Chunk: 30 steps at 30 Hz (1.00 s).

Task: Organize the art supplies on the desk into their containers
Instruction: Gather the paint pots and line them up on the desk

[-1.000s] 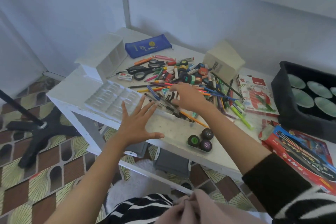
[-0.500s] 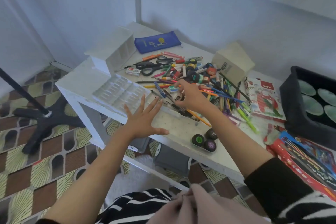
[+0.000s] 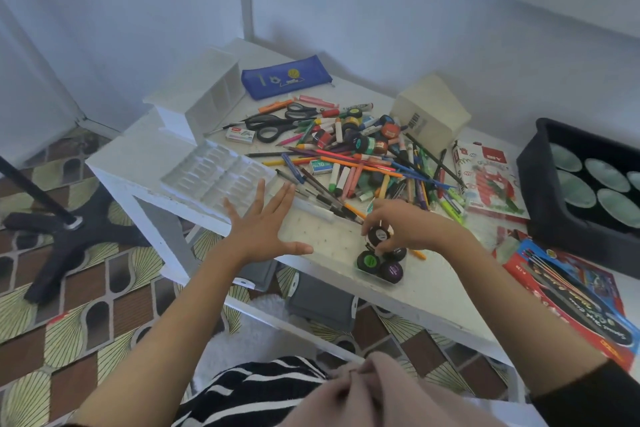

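A heap of pens, pencils, markers and small paint pots (image 3: 360, 163) covers the middle of the white desk (image 3: 138, 163). My right hand (image 3: 405, 225) grips a small black-lidded paint pot (image 3: 378, 236) just above the clear tray (image 3: 332, 239) at the desk's front edge. Three paint pots (image 3: 381, 262) stand in that tray's right end. My left hand (image 3: 263, 222) lies flat with fingers spread on the tray's left end, holding nothing.
A white moulded insert tray (image 3: 214, 177) and a white compartment organizer (image 3: 204, 94) stand at the left. A blue pencil case (image 3: 287, 76), black scissors (image 3: 273, 125), a cream box (image 3: 429, 111), a black bin of palettes (image 3: 585, 184) and a red-blue brush pack (image 3: 575, 291) lie around.
My right hand came back from the heap toward the front edge with a paint pot and now holds it over the pots in the tray. The left hand stayed put.
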{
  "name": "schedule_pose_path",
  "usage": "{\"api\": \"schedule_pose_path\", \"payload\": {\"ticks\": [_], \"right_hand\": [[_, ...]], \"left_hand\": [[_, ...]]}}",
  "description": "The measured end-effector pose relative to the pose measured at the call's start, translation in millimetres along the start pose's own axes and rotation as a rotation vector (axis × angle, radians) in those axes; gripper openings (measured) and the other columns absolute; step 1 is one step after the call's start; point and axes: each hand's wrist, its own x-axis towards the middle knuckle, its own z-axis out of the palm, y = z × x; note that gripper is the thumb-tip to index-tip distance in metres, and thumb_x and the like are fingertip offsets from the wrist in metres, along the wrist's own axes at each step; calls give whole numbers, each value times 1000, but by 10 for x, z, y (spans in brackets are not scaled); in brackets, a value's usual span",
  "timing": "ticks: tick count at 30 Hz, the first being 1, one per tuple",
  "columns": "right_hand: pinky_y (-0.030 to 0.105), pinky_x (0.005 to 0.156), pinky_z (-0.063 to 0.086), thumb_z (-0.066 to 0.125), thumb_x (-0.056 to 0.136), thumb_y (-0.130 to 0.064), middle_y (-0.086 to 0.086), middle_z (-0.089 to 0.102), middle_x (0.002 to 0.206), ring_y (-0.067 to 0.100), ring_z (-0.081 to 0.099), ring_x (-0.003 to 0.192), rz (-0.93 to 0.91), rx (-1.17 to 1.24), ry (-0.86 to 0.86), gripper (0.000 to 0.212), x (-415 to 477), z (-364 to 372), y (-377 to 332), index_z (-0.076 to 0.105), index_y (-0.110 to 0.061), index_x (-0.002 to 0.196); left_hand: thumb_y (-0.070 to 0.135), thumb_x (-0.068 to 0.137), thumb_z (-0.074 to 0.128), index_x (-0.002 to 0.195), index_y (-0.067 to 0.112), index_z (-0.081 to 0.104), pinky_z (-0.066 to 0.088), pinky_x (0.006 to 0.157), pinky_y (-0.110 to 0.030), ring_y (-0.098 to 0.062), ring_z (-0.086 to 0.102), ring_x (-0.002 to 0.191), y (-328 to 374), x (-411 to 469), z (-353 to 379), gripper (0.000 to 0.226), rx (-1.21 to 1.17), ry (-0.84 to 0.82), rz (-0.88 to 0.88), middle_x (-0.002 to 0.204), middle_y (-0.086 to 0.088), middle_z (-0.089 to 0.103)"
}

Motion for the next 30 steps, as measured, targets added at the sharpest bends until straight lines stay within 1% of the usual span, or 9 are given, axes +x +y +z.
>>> {"api": "schedule_pose_path", "payload": {"ticks": [3,9,13,16,19,22,26,28,30], "right_hand": [[26,79,46,75,77,-23,-2,49,104,14,50,93,14,14,6,39,7,16,-5,63,-22,114],[24,74,41,68,84,-15,-2,47,101,13,49,89,19,-12,35,28,69,46,-5,65,-20,111],[26,76,42,67,84,-12,-3,48,104,13,50,90,-21,-4,35,28,84,50,13,64,-21,110],[25,79,46,68,84,-18,-3,51,103,10,54,86,-56,97,58,25,92,-27,52,65,-21,109],[24,78,46,66,86,-23,-2,56,102,6,55,86,-43,184,149,16,176,-144,157,66,-23,102],[30,80,49,64,87,-19,-1,59,103,8,54,83,38,162,336,10,397,-251,363,66,-22,97],[37,90,46,62,85,-11,12,55,123,25,55,105,246,131,590,30,776,-425,674,60,-14,115],[37,93,43,62,82,-5,18,50,131,31,51,113,285,123,584,45,916,-500,781,52,-9,126],[38,95,41,62,82,-8,19,44,137,33,48,118,295,98,527,52,1021,-533,848,47,-10,131]], "left_hand": [[103,31,2,143,35,-27,-18,95,-73,-16,-43,130,-2,-1,-1,135,3,-9,-1,138,25,-41],[103,32,4,142,36,-28,-19,95,-73,-17,-42,131,-8,-1,6,133,1,-11,1,141,24,-40],[101,39,11,142,37,-28,-20,95,-72,-17,-42,132,-27,5,23,127,-3,-6,2,143,24,-38],[99,42,14,143,37,-26,-21,94,-71,-17,-42,131,-24,-2,20,125,-11,-1,5,145,24,-36],[100,42,13,143,38,-27,-21,94,-72,-18,-42,132,-20,-4,18,125,-7,-3,3,146,24,-36],[103,36,7,137,42,-32,-19,94,-73,-19,-41,132,-29,5,32,125,-3,3,1,144,26,-37],[103,36,7,133,44,-36,-20,94,-72,-19,-43,131,-38,6,44,122,-9,1,4,144,25,-37],[103,37,9,135,43,-34,-22,94,-72,-19,-43,130,-46,11,46,123,-13,5,10,145,25,-36],[103,37,8,136,43,-34,-22,94,-71,-18,-44,130,-48,9,43,123,-11,2,11,146,25,-36]]}}
